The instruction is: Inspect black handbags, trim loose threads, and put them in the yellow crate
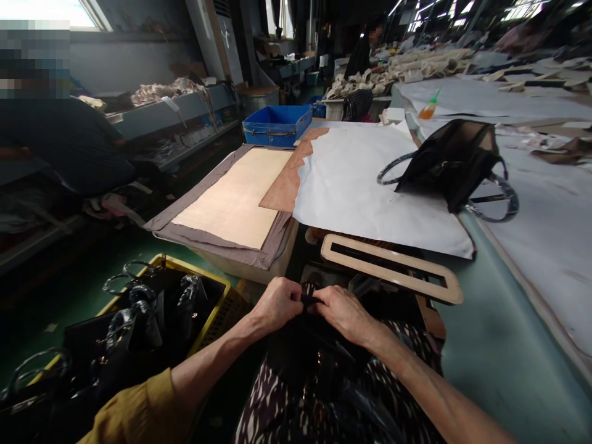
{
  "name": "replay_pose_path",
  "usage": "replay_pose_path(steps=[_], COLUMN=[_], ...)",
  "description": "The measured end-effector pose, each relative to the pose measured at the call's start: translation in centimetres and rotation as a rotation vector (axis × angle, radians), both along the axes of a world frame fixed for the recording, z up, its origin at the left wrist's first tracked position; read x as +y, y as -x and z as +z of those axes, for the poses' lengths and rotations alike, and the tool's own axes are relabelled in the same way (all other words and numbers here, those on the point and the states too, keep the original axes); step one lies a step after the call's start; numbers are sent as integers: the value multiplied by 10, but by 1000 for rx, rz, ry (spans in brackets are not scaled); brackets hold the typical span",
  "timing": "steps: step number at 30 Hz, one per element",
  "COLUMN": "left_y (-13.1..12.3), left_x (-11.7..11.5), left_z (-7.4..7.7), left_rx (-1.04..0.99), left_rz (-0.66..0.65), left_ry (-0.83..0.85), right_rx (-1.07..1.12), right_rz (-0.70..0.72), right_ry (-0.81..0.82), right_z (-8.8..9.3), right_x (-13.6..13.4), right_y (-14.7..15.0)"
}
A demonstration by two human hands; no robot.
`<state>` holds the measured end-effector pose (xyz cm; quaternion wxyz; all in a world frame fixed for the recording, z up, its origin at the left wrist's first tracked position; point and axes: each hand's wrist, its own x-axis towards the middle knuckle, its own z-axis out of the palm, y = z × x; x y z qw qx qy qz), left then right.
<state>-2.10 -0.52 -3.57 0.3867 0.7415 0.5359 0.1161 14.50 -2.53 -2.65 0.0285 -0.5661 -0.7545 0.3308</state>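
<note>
A black handbag with small gold-coloured metal fittings lies on my lap, over patterned dark clothing. My left hand pinches the bag's far edge, fingers curled and pressed together. Close beside it, my right hand grips the same black edge between thumb and fingers. Just a narrow stretch of the edge shows between the two hands. What the fingertips do beneath the edge is hidden. Just beyond my right hand rests a pale oblong frame with a long slot.
Another black handbag with wrapped handles sits on a white-covered table. At the left, a yellow crate holds several black bags. A blue bin stands farther off. A glue bottle is at right; a person sits at left.
</note>
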Motion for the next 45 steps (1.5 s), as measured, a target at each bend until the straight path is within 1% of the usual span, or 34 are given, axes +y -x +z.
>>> replay_pose_path(steps=[3, 5, 7, 9, 13, 18, 19, 20, 23, 24, 25, 26, 27, 29, 32, 34, 35, 36, 38, 42, 45], left_y=[2, 5, 10, 16, 30, 36, 36, 36, 35, 36, 37, 37, 37, 37, 34, 31, 31, 30, 29, 26, 22], left_x=[0, -1, -1, -1, -3, -8, -10, -11, -12, -10, -7, -2, 5, 24, 52, 63, 63, 61, 48, 16, 5], left_z=[2, 5, 9, 14, 23, 34, 35, 36, 34, 31, 29, 27, 27, 29, 44, 54, 58, 59, 56, 37, 26], left_rx=[-11, -62, -159, -240, -268, -320, -320, -312, -207, -152, -91, -34, 13, 75, 76, 40, 13, -16, -68, -112, -142], left_rz=[-17, -59, -137, -218, -327, -492, -491, -449, -165, -92, -56, -55, -80, -137, -164, -183, -202, -221, -255, -267, -233], left_ry=[-9, -37, -65, -60, -5, -25, -13, 12, 144, 193, 233, 255, 260, 230, 163, 131, 126, 132, 184, 337, 411], right_rx=[2, -5, -10, -17, -23, -65, -80, -95, -135, -149, -168, -190, -211, -249, -271, -245, -221, -192, -133, -57, -39], right_rz=[37, 44, 39, 35, 32, -15, -27, -36, -28, -15, -2, 8, 19, 47, 91, 93, 85, 76, 74, 140, 178], right_ry=[7, 14, 16, 16, 0, 15, 16, 14, -5, -9, -17, -29, -45, -81, -130, -163, -176, -178, -144, -28, 9], right_z=[3, 5, 8, 11, 16, 16, 16, 17, 22, 26, 31, 38, 45, 62, 87, 96, 98, 96, 88, 62, 48], right_x=[3, 4, 4, 4, 2, -2, -2, -3, -4, -4, -4, -3, -3, -2, 1, 0, -1, -4, -10, -24, -26], right_y=[7, 8, 7, 6, 7, 12, 13, 13, 15, 15, 15, 15, 15, 14, 12, 5, 1, -4, -15, -31, -37])
